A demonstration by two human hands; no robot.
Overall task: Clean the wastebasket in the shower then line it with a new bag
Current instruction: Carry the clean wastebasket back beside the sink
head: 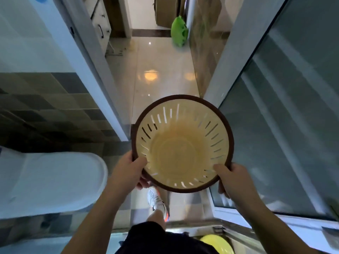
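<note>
The wastebasket (181, 153) is a round cream plastic bin with slotted walls and a dark brown rim, seen from above with nothing inside it. I carry it in the air in front of me. My left hand (128, 169) grips the rim at its near left, thumb inside the bin. At the near right of the rim my right hand (233, 178) holds on the same way, thumb inside. No bag is in view.
A white toilet (51, 180) with its lid down stands at the left. A glass door panel (275, 125) is on the right, an open doorway with glossy floor (161, 70) ahead. A green bag (179, 32) lies beyond. My sneaker (157, 200) steps below the bin.
</note>
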